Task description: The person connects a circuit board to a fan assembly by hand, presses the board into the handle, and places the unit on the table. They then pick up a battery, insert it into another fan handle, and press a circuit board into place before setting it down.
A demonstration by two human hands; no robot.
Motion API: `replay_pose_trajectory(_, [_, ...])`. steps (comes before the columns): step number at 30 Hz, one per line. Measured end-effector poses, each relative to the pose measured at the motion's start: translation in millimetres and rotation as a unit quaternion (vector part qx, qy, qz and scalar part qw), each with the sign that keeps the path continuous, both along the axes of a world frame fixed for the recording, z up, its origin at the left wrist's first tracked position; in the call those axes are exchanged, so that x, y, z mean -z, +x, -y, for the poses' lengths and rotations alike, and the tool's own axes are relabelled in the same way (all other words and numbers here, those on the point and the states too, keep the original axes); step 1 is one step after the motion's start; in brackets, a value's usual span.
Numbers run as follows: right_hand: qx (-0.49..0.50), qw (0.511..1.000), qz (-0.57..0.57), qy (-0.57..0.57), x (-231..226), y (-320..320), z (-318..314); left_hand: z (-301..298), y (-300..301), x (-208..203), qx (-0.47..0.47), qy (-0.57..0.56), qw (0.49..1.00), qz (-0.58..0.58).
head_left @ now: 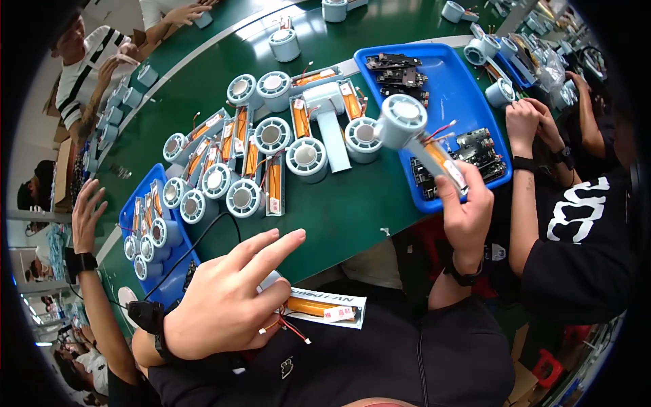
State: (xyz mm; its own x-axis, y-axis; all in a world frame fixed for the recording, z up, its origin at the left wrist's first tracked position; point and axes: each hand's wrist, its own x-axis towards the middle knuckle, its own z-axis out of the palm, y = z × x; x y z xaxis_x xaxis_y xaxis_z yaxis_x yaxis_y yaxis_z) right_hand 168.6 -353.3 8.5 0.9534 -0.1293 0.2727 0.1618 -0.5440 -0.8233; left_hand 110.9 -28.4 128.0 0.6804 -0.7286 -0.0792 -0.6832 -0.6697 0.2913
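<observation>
My left hand is closed round a light-blue handheld fan, its index and middle fingers stretched out. The fan's open handle sticks out to the right, showing an orange-wrapped battery and loose red and dark wires with white plugs. My hand hides the fan's head. In my right hand, thumb and fingers grip the handle end of another light-blue fan. That fan tilts up to the left, head uppermost, over the edge of a blue tray. Its battery and a red wire show in the open handle.
Several similar fans stand grouped on the green table. Black circuit parts lie in the right tray. Another blue tray at the left holds more fans. Co-workers' arms are close on both sides. A black cable crosses the left.
</observation>
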Motion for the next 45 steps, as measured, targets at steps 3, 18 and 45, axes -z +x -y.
replay_pose_trajectory(3, [0.018,0.999,-0.026,0.002,10.9,17.8,1.3,-7.3,-16.1,-2.1,-0.030,0.003,0.998,-0.063])
replay_pose_trajectory(18, [-0.227,0.946,-0.027,0.230,30.0,-6.1,-54.9,-39.4,-157.0,95.5,-0.372,-0.315,0.819,-0.304])
replay_pose_trajectory(45, [-0.508,0.830,0.181,-0.140,29.8,-78.3,-398.2,-88.0,-303.2,150.7,-0.562,-0.178,0.670,-0.450])
